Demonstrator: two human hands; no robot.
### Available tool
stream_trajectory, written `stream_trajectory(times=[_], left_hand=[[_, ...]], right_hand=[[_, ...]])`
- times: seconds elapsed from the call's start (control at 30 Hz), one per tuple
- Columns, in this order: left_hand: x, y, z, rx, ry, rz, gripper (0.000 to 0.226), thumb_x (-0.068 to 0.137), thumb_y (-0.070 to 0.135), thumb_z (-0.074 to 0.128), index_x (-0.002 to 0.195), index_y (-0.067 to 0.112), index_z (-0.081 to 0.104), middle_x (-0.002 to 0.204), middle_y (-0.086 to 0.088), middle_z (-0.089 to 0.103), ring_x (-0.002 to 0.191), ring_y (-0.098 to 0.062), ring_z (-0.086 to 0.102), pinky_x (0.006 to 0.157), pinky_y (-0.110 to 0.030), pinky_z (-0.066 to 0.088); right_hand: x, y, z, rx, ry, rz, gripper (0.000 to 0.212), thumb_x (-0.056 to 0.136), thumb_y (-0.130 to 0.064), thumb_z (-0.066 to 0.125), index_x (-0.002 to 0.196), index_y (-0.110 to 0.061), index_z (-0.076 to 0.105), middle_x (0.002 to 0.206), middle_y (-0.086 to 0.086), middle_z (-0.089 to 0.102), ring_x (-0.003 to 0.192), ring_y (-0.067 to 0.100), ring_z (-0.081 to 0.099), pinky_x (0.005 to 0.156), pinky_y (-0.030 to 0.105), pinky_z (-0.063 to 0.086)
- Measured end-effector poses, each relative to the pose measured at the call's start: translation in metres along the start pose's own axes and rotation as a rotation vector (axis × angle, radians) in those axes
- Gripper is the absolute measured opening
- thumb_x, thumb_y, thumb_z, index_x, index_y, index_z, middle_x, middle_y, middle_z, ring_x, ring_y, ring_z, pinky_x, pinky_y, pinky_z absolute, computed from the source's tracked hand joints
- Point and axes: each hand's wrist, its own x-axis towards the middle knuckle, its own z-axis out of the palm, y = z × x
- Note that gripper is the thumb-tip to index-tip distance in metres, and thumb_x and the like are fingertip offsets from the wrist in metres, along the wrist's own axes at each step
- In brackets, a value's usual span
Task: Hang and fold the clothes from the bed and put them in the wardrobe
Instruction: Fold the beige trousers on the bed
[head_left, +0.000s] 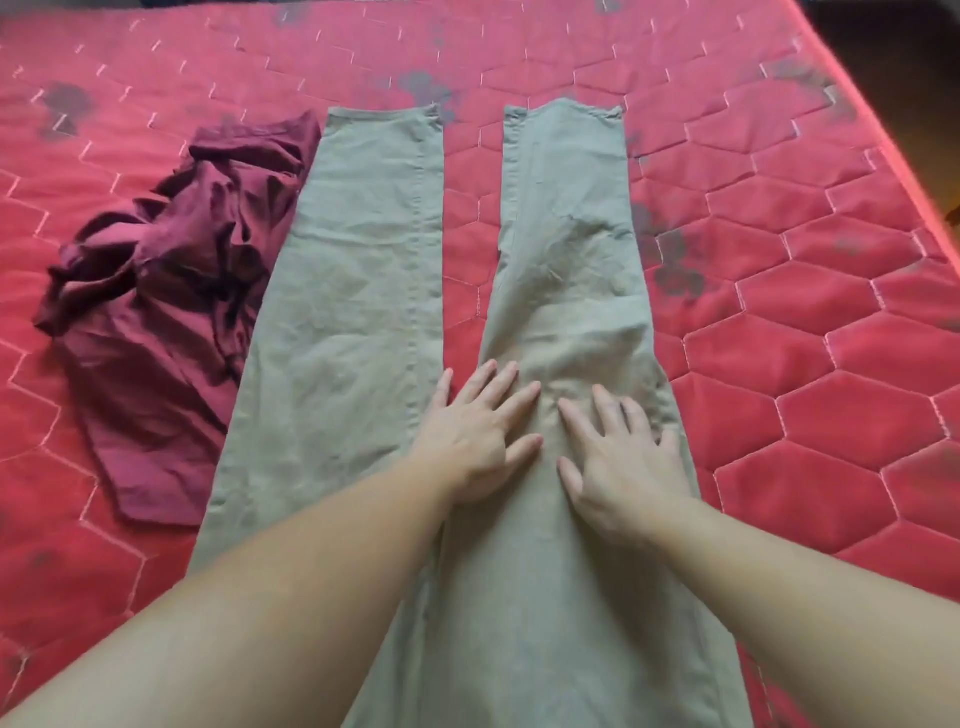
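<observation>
1. Trousers, olive-khaki, are lying flat on the red quilted mattress, legs pointing away from the person, waist end running out of view at the bottom edge.
2. The 2 legs are lying apart, a strip of mattress showing between them; the right leg is looking more creased than the left one.
3. Left hand is pressing flat on the right trouser leg near the crotch, fingers straight and spread, gripping nothing.
4. Right hand is lying flat just beside it on the same leg, fingers spread and straight, holding nothing.
5. Both hands are likely smoothing the cloth, getting ready for the 1st fold.
6. A maroon shirt is sitting crumpled to the left, touching the edge of the left trouser leg, not yet folded or hung.
7. Progress: early. The trousers are laid out but showing 0 folds; the shirt is looking untouched.
8. Left to do: folding the trousers, handling the shirt, carrying both to the wardrobe, which is not in view.
9. No hanger is showing anywhere on the mattress.
</observation>
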Motion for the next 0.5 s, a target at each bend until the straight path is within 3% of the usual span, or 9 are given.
stream_trajectory(times=[0.13,0.23,0.37,0.5], left_hand=[[0.054,-0.017,-0.013,-0.066,0.074,-0.071,0.063,0.095,0.064,0.029,0.152,0.046,0.008,0.164,0.013,-0.005,0.149,-0.007,-0.01,0.12,-0.047,-0.007],[0.085,-0.024,-0.018,-0.155,0.139,-0.147,0.068,0.091,0.07,0.031,0.151,0.048,0.009,0.163,0.016,-0.005,0.149,-0.007,-0.012,0.12,-0.045,-0.01],[0.111,-0.03,-0.017,-0.097,0.244,-0.201,0.074,0.084,0.077,0.022,0.151,0.049,0.004,0.162,0.019,-0.002,0.15,-0.011,-0.01,0.12,-0.044,-0.009],[0.115,-0.03,-0.013,-0.099,0.315,-0.197,0.075,0.08,0.074,0.023,0.15,0.047,0.019,0.162,0.017,0.013,0.151,-0.015,0.006,0.119,-0.045,-0.002]], right_hand=[[0.055,0.02,-0.02,-0.038,0.13,-0.034,0.063,0.091,-0.059,0.017,0.151,-0.04,0.012,0.163,0.0,0.008,0.146,0.022,0.015,0.107,0.045,0.023],[0.098,0.032,-0.039,-0.04,0.12,-0.034,0.062,0.094,-0.061,0.027,0.15,-0.041,0.009,0.163,0.0,0.005,0.147,0.02,0.009,0.11,0.049,0.02],[0.158,0.041,-0.057,-0.001,0.135,-0.017,0.063,0.094,-0.061,0.028,0.151,-0.04,0.011,0.163,0.001,0.002,0.149,0.019,0.002,0.116,0.054,0.012],[0.221,0.042,-0.079,0.121,0.269,0.072,0.061,0.094,-0.054,0.04,0.149,-0.032,0.025,0.16,0.005,0.014,0.147,0.023,0.014,0.114,0.048,0.016]])
